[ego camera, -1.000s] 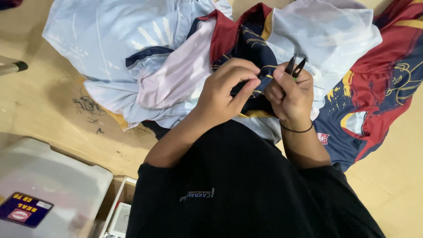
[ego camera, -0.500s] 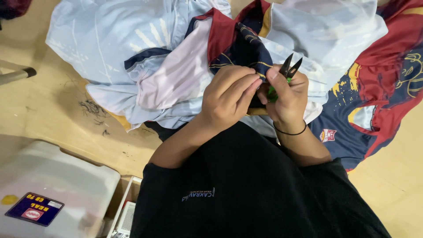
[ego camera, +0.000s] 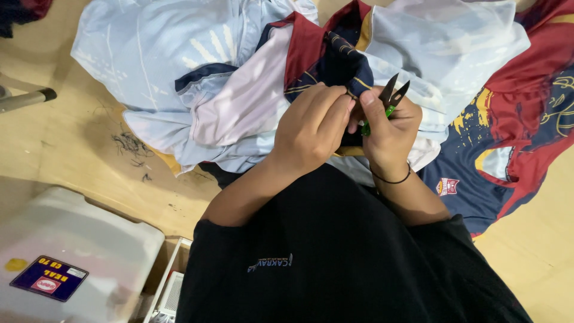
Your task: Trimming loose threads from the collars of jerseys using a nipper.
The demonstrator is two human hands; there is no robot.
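My left hand [ego camera: 311,128] pinches a fold of a dark navy garment [ego camera: 335,66] with gold trim, fingers closed on the cloth. My right hand [ego camera: 388,128] sits right beside it, gripping small thread snips [ego camera: 391,96] with a green handle and black blades that point up and away. The thumb of my right hand presses against the same navy fabric. A black band circles my right wrist. Both hands hover over a heap of sports shirts on a wooden table [ego camera: 66,149].
Pale blue and white shirts [ego camera: 161,54] lie at the left of the heap, a maroon and navy shirt [ego camera: 514,125] at the right. Cut thread scraps [ego camera: 131,146] lie on the wood. A white plastic box [ego camera: 66,257] stands at lower left; a metal bar [ego camera: 27,98] pokes in at left.
The view has shifted slightly. My hands stay together on the navy fabric, and the snips have tilted a little more upright in my right hand.
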